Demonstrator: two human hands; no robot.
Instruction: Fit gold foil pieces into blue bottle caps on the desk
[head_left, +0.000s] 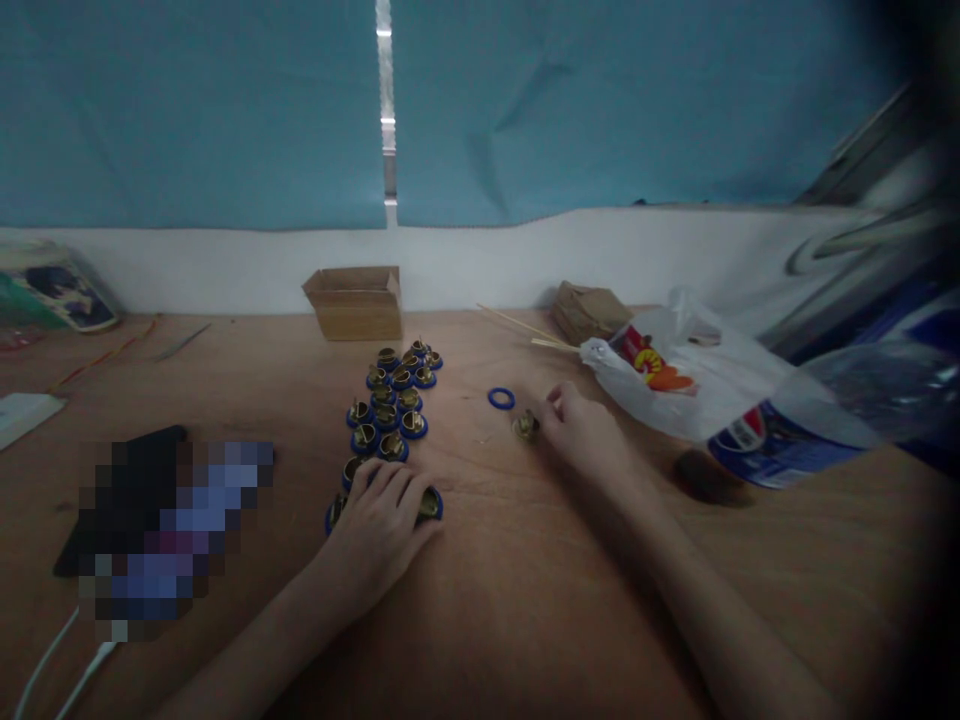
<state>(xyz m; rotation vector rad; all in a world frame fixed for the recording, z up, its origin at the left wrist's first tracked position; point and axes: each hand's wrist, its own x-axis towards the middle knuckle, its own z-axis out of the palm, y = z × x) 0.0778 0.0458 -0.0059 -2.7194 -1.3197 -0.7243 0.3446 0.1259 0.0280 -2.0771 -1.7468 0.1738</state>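
Several small round brass pieces with blue rings at their bases stand in a loose column on the wooden table. Over the near end of this group is my left hand, fingers bent, with its thumb and forefinger around a brass piece with a blue ring. The palm side and parts of the pieces beneath are hidden. Further right, the closed fingers of my right hand pinch at a brass piece low over the table. A loose blue ring lies flat just beyond that piece.
An open cardboard box stands by the wall. At right are a brown paper packet, thin sticks, a plastic bag and a tipped plastic bottle. A black flat object and white cables lie left.
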